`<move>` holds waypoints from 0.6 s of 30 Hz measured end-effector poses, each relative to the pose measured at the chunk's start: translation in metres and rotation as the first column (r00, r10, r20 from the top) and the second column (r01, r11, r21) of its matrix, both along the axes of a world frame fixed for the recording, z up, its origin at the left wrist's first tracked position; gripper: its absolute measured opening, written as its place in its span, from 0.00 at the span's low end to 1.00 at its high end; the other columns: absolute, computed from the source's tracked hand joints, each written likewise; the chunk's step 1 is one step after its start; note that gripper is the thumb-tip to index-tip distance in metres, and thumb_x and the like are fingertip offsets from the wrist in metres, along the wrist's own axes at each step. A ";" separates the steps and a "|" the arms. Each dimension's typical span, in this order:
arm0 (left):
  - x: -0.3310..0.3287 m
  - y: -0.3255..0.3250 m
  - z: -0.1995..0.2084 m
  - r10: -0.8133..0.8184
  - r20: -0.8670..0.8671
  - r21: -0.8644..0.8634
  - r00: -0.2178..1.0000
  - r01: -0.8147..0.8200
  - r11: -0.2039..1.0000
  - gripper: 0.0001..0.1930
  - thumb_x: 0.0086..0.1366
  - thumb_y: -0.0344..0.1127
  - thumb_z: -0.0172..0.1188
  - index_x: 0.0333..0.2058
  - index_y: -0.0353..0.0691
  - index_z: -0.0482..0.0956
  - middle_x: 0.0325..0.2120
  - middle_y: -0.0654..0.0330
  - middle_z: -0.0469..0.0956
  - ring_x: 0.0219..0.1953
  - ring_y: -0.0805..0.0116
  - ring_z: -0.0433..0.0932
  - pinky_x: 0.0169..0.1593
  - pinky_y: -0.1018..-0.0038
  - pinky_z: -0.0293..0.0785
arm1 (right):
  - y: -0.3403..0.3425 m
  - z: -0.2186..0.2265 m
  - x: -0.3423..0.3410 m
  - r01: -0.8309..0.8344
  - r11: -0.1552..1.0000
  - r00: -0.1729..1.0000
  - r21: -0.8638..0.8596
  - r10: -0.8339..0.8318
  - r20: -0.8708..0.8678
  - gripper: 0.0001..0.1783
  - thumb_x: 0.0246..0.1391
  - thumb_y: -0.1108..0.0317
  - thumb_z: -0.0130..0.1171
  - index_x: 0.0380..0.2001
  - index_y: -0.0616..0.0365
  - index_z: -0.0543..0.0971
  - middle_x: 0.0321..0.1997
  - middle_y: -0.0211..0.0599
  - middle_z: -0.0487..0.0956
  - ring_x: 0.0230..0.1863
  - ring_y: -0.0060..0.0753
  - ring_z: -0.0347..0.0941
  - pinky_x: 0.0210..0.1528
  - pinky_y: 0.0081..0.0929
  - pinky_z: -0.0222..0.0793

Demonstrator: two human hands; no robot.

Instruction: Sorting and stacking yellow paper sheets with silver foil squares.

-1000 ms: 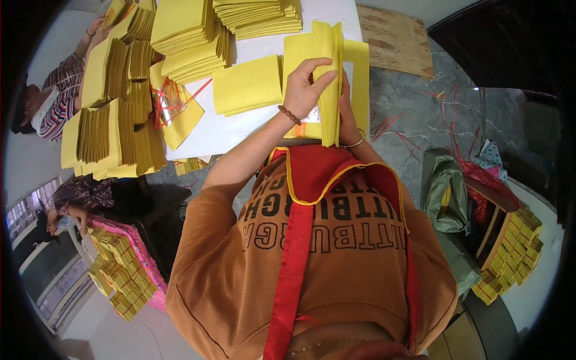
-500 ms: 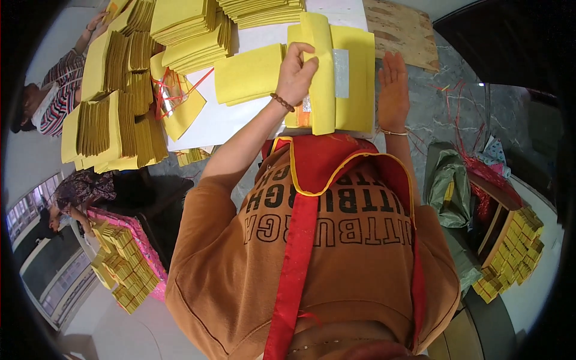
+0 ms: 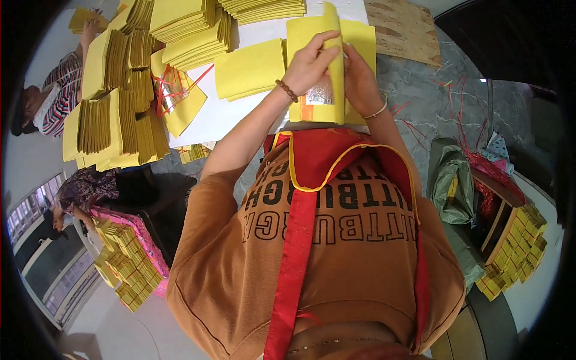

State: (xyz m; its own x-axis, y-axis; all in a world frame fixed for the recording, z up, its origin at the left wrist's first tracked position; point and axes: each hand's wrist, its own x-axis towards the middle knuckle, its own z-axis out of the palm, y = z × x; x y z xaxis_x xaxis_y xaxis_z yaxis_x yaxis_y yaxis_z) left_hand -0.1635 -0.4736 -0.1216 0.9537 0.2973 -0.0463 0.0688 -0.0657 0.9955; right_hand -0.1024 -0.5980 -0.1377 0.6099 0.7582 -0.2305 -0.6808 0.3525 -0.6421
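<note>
A stack of yellow paper sheets [image 3: 300,36] lies on the white table in front of me, with a flap of the top sheet [image 3: 338,90] raised and standing on edge. My left hand [image 3: 311,65] pinches that flap near its upper part from the left. Against the flap's right side is my right hand [image 3: 361,83], its fingers bent onto the paper and their tips partly hidden. Left of the flap, a silver foil patch [image 3: 320,93] and an orange strip [image 3: 308,113] show on the yellow paper.
Left of my stack lies a folded yellow stack [image 3: 251,69]. Tall yellow paper stacks [image 3: 102,129] fill the table's left side, near red ties [image 3: 171,90]. A plywood board [image 3: 402,33] is at the far right. Two other people are at the left.
My right hand has moved left from beside the stack onto the raised flap. The left hand has shifted slightly up and right, turning the flap rightward and uncovering the silver patch on its left.
</note>
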 end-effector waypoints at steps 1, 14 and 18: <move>-0.002 -0.005 0.008 -0.043 0.007 -0.027 0.999 0.043 0.999 0.19 0.64 0.35 0.46 0.54 0.40 0.61 0.31 0.61 0.71 0.33 0.75 0.72 0.36 0.80 0.71 | -0.006 0.009 0.002 -0.009 0.998 0.997 -0.058 0.004 -0.076 0.21 0.58 0.56 0.44 0.50 0.57 0.66 0.46 0.33 0.72 0.48 0.29 0.67 0.49 0.28 0.64; -0.026 0.042 0.004 0.205 0.257 0.205 0.945 -0.260 0.943 0.23 0.54 0.18 0.41 0.50 0.37 0.65 0.39 0.59 0.74 0.35 0.75 0.73 0.37 0.81 0.71 | -0.043 -0.002 0.034 -0.150 0.989 0.932 -0.015 0.137 -0.334 0.15 0.54 0.71 0.48 0.45 0.63 0.69 0.38 0.38 0.75 0.35 0.31 0.75 0.37 0.28 0.73; -0.020 0.046 0.026 0.111 0.386 0.525 0.916 -0.318 0.790 0.30 0.49 0.21 0.46 0.55 0.39 0.61 0.48 0.56 0.68 0.48 0.66 0.67 0.50 0.70 0.65 | -0.062 -0.023 0.067 -0.154 0.964 0.841 0.219 0.244 -0.482 0.11 0.54 0.71 0.48 0.39 0.63 0.72 0.35 0.39 0.76 0.34 0.32 0.75 0.36 0.28 0.74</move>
State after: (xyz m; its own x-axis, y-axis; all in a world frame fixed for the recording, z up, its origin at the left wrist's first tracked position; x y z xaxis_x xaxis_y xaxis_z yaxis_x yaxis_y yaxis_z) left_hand -0.1836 -0.4273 -0.0958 0.7901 0.3690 0.4895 -0.1615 -0.6449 0.7470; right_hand -0.0356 -0.6602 -0.1606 0.2769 0.9047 -0.3237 -0.9597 0.2439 -0.1394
